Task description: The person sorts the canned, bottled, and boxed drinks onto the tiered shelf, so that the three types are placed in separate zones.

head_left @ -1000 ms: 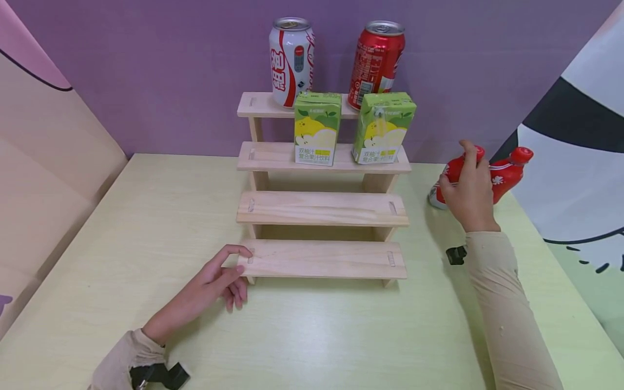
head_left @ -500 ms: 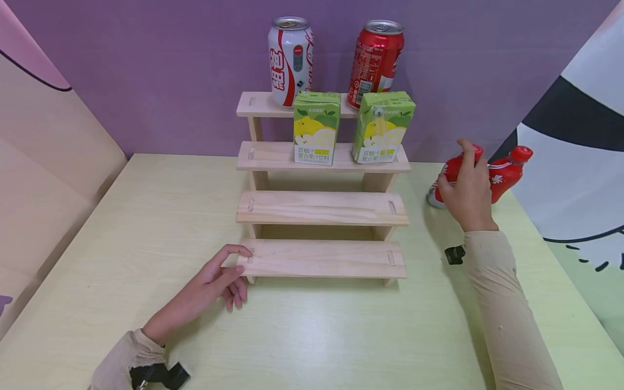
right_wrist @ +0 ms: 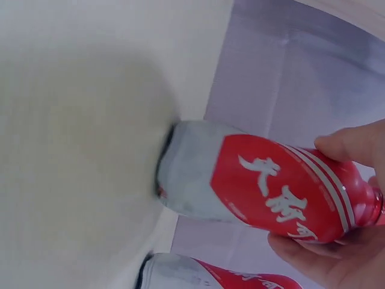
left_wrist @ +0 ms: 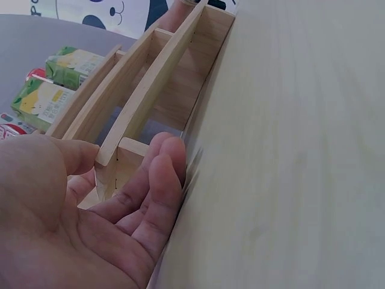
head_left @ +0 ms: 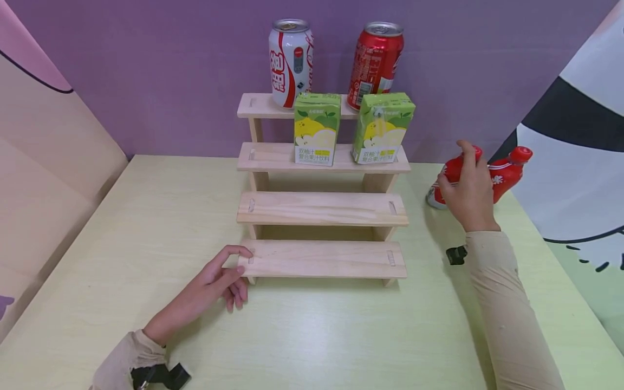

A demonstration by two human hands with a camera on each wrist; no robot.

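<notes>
A four-step wooden display rack (head_left: 322, 261) stands mid-table. At the left end of its lowest step my left hand (head_left: 210, 286) pinches the board between thumb and index finger; the other fingers curl beside it in the left wrist view, near the rack's side panel (left_wrist: 131, 165). To the right of the rack, my right hand (head_left: 469, 197) grips the upper part of a red-labelled cola bottle (right_wrist: 277, 186). That bottle is upright, its base at the table surface. A second red-capped cola bottle (head_left: 508, 172) stands just right of it, partly behind the hand.
On the top step are a white-and-red cola can (head_left: 291, 65) and a red cola can (head_left: 376, 65). Two green juice cartons (head_left: 317, 130) stand on the step below. A purple backdrop (head_left: 185, 81) rises behind the table (head_left: 312, 336).
</notes>
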